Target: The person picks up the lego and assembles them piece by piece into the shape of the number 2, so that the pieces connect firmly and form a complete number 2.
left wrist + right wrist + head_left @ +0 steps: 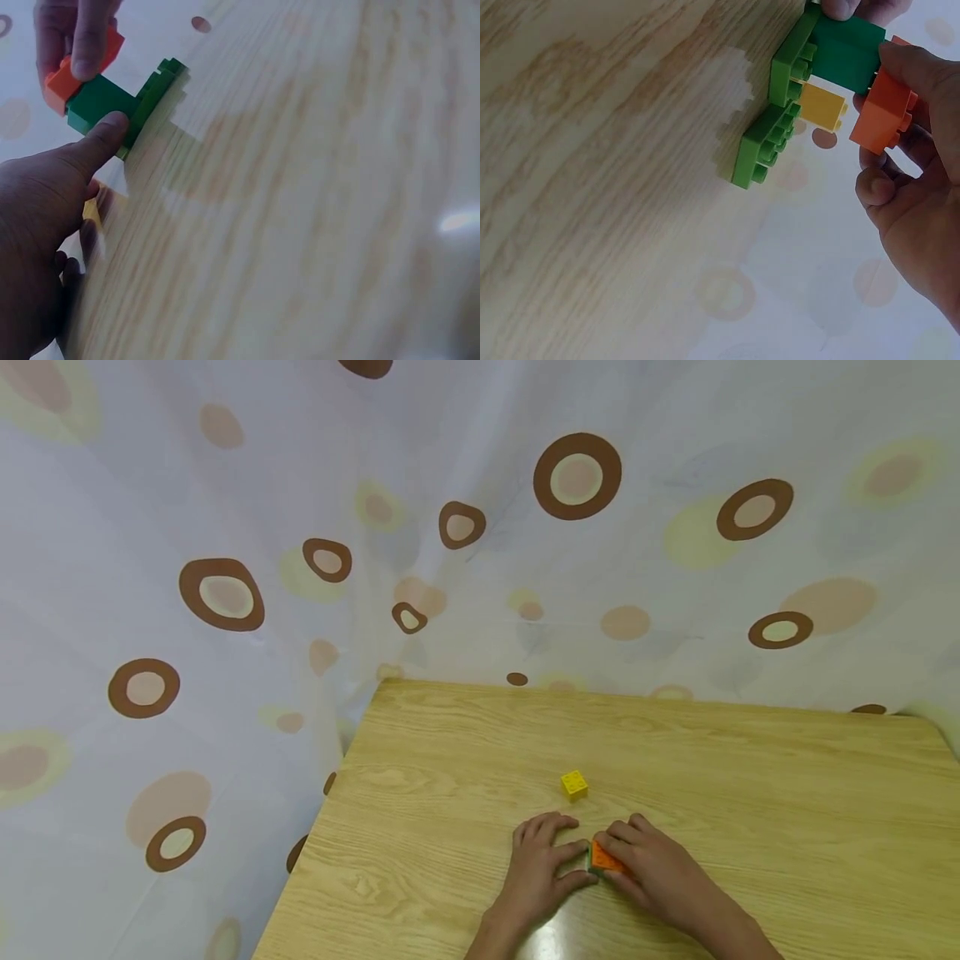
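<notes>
A pale hanging sheet printed with brown rings stands well beyond the dark green boxy plastic block. The wide wood-grained bench lies beneath that block. The person's right hand, on the block's right, pinches an orange studded plastic brick; the left hand, on its left, grips the block lightly between thumb and forefinger. Two low, light green studded plastic pieces rest on the bench, one directly under the dark green block, the other just beside it; whether they are joined is unclear. The orange brick sits against the block's top. Lower layers look done; the orange brick is probably being fitted, its seating uncertain. The small yellow studded plastic brick, beyond the block and apart, remains unattached.
</notes>
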The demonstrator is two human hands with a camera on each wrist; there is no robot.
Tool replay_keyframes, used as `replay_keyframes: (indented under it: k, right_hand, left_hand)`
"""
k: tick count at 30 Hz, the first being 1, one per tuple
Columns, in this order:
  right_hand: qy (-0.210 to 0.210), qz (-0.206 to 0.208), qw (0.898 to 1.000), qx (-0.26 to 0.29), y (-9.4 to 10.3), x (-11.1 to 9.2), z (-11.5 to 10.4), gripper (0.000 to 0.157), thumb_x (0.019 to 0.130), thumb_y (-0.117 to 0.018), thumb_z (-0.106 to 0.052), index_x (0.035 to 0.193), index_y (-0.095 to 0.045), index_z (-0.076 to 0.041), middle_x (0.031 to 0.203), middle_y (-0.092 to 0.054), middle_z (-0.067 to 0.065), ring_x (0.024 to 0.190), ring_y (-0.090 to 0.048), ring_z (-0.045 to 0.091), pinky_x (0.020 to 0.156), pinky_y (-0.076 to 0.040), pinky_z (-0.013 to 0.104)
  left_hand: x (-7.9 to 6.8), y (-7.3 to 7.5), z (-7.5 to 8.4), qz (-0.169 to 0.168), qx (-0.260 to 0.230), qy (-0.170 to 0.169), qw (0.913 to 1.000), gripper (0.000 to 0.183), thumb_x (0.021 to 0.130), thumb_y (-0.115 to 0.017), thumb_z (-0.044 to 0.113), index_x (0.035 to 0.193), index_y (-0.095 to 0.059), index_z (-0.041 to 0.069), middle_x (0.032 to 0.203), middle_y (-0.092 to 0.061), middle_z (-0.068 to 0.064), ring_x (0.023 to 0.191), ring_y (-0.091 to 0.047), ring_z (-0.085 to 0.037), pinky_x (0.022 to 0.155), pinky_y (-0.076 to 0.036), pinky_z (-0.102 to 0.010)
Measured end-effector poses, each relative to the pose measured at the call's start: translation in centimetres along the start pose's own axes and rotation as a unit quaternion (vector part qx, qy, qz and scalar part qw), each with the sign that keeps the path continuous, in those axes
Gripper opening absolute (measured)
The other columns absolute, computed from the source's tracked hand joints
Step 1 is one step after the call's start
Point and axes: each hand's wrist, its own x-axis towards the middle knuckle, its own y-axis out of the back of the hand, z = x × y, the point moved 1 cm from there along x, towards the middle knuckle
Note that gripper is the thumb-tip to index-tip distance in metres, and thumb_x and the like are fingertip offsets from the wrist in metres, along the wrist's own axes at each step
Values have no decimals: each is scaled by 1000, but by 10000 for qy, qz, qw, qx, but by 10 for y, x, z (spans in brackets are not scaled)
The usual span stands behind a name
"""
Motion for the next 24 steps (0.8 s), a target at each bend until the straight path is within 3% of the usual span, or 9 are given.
replay_keyframes:
  k: [24]
  right_hand:
    - [103,-300,9990,-308,5,6,-4,33,94,-80,-27,118,-77,-5,110,-70,0,92,-57,15,73,-56,32]
  left_hand:
    - [0,3,1,119,206,-174,9996,46,94,-67,60,128,-77,31,147,-54,8,141,-44,-18,112,-37,-45]
